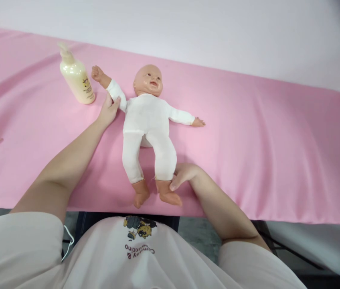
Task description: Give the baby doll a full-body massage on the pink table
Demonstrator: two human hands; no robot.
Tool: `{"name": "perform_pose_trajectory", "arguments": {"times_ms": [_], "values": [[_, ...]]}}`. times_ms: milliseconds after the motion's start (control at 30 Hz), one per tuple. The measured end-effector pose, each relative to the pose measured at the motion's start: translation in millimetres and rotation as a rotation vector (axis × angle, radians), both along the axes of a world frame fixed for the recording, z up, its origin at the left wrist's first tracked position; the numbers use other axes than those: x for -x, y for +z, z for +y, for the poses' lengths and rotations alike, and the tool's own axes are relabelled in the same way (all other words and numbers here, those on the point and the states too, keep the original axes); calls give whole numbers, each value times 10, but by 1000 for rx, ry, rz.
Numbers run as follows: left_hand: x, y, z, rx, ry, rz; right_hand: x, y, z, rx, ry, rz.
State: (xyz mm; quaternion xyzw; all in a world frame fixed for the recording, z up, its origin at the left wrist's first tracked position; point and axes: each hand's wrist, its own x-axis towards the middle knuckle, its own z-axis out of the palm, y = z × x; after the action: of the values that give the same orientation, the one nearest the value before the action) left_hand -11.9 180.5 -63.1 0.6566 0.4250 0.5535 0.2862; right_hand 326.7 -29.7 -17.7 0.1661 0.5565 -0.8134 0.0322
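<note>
A baby doll (147, 114) with a white cloth body lies face up on the pink cloth, its head away from me and its feet toward me. My left hand (109, 110) is closed round the doll's raised arm on the left, thumb on top near the elbow. Down by the feet, my right hand (185, 173) grips the doll's lower leg on the right, with the thumb at the ankle and the other fingers hidden behind the leg. The doll's other arm stretches out to the right, touched by neither hand.
A pale yellow pump bottle (78, 78) stands left of the doll's raised fist. The pink cloth (248, 152) covers the table, with folds at the right and its front edge close to my body. A white wall (218, 32) rises behind.
</note>
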Motion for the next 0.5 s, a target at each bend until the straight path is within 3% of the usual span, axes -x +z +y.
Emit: {"name": "perform_pose_trajectory", "arguments": {"times_ms": [233, 500], "values": [[53, -80, 56, -25, 2, 52, 32, 41, -35, -81, -38, -62], [50, -63, 37, -29, -17, 73, -37, -18, 26, 30, 140, 141]]}}
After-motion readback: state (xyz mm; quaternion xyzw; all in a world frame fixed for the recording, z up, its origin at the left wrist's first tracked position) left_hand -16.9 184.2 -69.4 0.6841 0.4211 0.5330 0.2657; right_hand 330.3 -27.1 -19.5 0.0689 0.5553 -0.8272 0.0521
